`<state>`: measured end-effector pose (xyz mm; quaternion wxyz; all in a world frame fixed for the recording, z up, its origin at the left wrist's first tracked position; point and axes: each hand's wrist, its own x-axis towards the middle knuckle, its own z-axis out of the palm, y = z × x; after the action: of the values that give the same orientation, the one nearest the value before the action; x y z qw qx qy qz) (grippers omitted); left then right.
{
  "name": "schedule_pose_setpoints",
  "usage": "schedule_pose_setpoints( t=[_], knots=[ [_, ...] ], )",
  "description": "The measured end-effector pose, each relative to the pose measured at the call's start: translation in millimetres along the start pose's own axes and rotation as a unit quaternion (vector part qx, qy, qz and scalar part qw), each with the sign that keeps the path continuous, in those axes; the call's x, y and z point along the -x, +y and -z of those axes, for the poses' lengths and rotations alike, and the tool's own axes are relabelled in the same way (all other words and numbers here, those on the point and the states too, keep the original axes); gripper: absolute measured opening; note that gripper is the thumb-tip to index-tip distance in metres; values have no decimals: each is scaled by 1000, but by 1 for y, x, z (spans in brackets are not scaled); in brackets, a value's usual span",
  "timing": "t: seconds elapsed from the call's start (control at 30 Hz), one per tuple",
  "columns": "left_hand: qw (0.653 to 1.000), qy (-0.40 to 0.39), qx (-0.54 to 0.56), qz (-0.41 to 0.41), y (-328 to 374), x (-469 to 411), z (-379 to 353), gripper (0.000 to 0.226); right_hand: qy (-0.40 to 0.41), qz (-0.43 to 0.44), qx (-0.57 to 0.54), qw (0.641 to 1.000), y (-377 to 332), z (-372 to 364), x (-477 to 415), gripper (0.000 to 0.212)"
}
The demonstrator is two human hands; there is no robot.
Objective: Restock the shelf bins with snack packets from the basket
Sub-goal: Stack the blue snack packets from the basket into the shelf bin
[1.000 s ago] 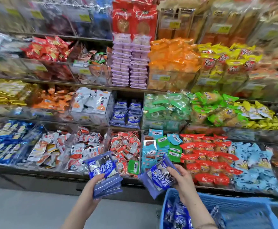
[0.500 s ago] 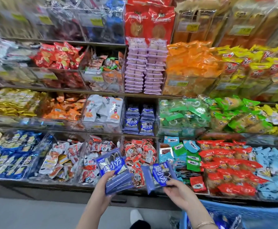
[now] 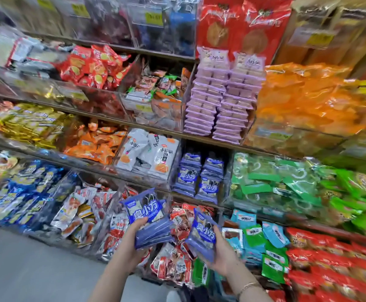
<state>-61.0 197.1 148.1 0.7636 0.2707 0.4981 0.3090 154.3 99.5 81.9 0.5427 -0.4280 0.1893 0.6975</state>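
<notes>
Here, left grip [image 3: 132, 243]: the hand was closed around a fanned stack of blue packets [image 3: 149, 225], with the fingers beneath and the thumb over the top packet's near edge.
Right grip [image 3: 223, 256]: the hand was cupped under a smaller bunch of blue packets [image 3: 202, 233], with the thumb pressed along its right edge. A thin bracelet [image 3: 248, 286] sat on that wrist.
Position against the grips: each bundle jutted up and away from its palm, towards the shelves. The two bundles were near each other but apart, and both hung in front of the lowest shelf's bins.
Pointing: the left stack lay face up, its lettering running across and rising slightly to the right. The right bunch stood more on end, with its long axis leaning up and to the left.
Matching bin [image 3: 199, 175]: this was on the middle shelf, just above both hands, and held two short piles of the same blue packets.
Neighbours: white packs [image 3: 149, 153] lay to that bin's left, green ones [image 3: 271, 182] to its right, and lilac stacks [image 3: 221, 94] on the shelf above.
Room: it was a shop aisle with tiered shelves of clear bins, and grey floor [image 3: 25, 269] at lower left. The edges of the view were blurred.
</notes>
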Motion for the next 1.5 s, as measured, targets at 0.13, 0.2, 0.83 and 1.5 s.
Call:
schedule_pose_setpoints(
  t=[0.13, 0.2, 0.83, 1.5],
  knots=[
    [1000, 27, 7, 11, 8, -12, 7, 23, 34, 19, 74, 997, -16, -15, -22, 22],
    [999, 37, 14, 7, 15, -19, 12, 23, 52, 43, 107, 992, -28, -29, -36, 10],
    [998, -52, -13, -15, 100, -82, 1, 12, 293, 214, 29, 931, -92, -89, -103, 38],
    [982, -156, -102, 43, 117, -128, -19, 40, 164, 177, -233, 942, -102, -106, -83, 22]
  ],
)
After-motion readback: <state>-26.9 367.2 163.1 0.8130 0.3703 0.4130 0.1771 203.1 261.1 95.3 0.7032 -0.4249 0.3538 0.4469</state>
